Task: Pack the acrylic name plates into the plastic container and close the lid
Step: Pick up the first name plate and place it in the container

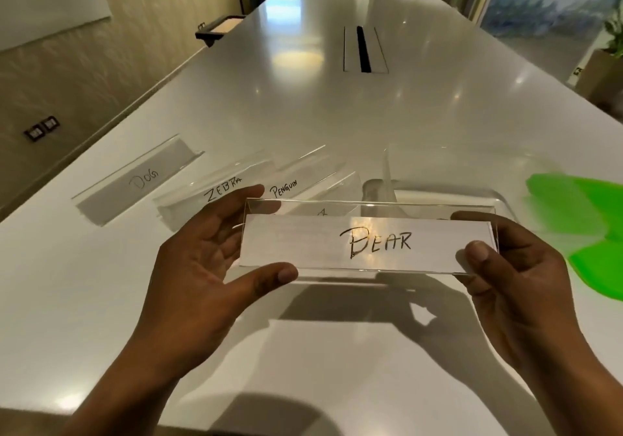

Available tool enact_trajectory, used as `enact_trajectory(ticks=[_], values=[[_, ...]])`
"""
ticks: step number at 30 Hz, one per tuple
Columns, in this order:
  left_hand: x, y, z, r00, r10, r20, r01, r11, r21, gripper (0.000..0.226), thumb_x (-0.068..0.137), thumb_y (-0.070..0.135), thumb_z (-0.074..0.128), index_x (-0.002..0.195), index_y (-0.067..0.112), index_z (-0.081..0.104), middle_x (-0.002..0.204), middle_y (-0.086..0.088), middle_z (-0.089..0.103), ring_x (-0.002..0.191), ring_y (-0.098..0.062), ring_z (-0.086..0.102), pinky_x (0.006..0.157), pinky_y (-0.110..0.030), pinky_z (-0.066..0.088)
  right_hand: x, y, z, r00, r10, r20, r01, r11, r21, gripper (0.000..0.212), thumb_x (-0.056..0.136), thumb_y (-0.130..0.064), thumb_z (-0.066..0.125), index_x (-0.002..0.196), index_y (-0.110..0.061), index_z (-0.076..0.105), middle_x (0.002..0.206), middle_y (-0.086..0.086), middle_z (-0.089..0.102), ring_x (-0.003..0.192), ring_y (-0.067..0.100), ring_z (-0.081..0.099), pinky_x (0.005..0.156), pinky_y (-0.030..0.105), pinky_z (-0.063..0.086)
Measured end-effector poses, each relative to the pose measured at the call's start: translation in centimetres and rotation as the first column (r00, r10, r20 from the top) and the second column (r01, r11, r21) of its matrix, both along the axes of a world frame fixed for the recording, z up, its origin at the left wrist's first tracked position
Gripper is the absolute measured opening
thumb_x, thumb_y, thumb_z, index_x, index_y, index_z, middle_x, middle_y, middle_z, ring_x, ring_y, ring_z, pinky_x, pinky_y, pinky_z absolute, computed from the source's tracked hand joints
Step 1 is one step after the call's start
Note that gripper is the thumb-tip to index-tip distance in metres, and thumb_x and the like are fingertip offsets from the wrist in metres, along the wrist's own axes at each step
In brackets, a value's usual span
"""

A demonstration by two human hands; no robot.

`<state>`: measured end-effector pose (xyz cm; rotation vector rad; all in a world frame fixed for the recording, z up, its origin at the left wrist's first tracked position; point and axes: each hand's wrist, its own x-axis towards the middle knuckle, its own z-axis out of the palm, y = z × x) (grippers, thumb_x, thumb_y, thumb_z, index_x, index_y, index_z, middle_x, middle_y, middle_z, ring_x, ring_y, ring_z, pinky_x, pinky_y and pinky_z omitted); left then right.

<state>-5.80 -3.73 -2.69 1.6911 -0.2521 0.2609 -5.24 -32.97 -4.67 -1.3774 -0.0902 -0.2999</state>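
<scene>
I am holding the BEAR plate (367, 241) with my left hand (202, 267) and right hand (505, 273); the container (438, 179) is waiting at twelve o'clock.

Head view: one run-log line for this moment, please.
BEAR name plate | held by both hands, left, right | above table | clear container behind, open | green lid aside

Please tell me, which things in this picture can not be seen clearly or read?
- Head view: a fourth name plate behind the BEAR plate; its word is covered by that plate.
- The clear container: its walls are transparent and blurred, and the BEAR plate hides the near part, so its contents are unclear.
- The green lid: motion-blurred and cut by the right edge.
</scene>
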Motion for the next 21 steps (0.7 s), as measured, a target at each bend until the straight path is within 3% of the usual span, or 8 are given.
enact_trajectory(ticks=[5,8,11,18,21], values=[[1.0,0.9,0.0,1.0,-0.019,0.008,0.018,0.999,0.028,0.074,0.057,0.04,0.087,0.126,0.03,0.06,0.127,0.01,0.066,0.124,-0.008,0.057,0.097,-0.055,0.049,-0.2,1.2,0.0,1.0,0.007,-0.003,-0.007,1.0,0.019,0.062,0.053,-0.053,0.088,0.103,-0.02,0.074,0.083,-0.002,0.072,0.069,0.01,0.063,0.073,0.023,0.054],[1.4,1.2,-0.2,0.998,-0.056,0.01,0.056,0.998,0.008,0.074,0.057,0.036,0.086,0.125,0.025,0.06,0.126,0.01,0.067,0.123,-0.008,0.058,0.096,-0.037,0.052,-0.4,1.5,0.1,1.0,-0.011,-0.012,0.011,1.0,-0.006,0.063,0.054,-0.054,0.087,0.105,-0.021,0.073,0.083,-0.004,0.071,0.069,0.009,0.062,0.073,0.024,0.053],[1.6,1.4,-0.3,0.997,-0.081,0.018,0.082,0.997,-0.013,0.073,0.057,0.034,0.086,0.124,0.024,0.061,0.124,0.009,0.068,0.122,-0.009,0.059,0.094,-0.029,0.052,-0.6,1.7,0.3,1.0,-0.02,-0.002,0.02,0.999,-0.029,0.062,0.055,-0.055,0.086,0.106,-0.021,0.072,0.08,-0.007,0.069,0.065,0.007,0.06,0.07,0.021,0.052],[1.9,1.0,-0.2,0.995,-0.092,0.046,0.094,0.995,-0.045,0.07,0.056,0.033,0.087,0.121,0.028,0.061,0.121,0.007,0.07,0.119,-0.011,0.061,0.091,-0.026,0.053,-0.6,1.1,0.9,1.0,-0.017,0.001,0.017,0.998,-0.065,0.06,0.059,-0.053,0.084,0.108,-0.021,0.071,0.082,-0.009,0.067,0.066,0.006,0.06,0.069,0.019,0.052],[2.0,0.8,-0.1,0.995,-0.089,0.041,0.092,0.994,-0.051,0.07,0.055,0.04,0.088,0.12,0.032,0.061,0.121,0.008,0.069,0.119,-0.01,0.061,0.09,-0.027,0.053,-0.4,0.7,1.2,1.0,-0.008,0.001,0.008,0.996,-0.087,0.05,0.065,-0.043,0.08,0.109,-0.02,0.071,0.082,-0.006,0.065,0.066,0.008,0.06,0.067,0.018,0.05]])
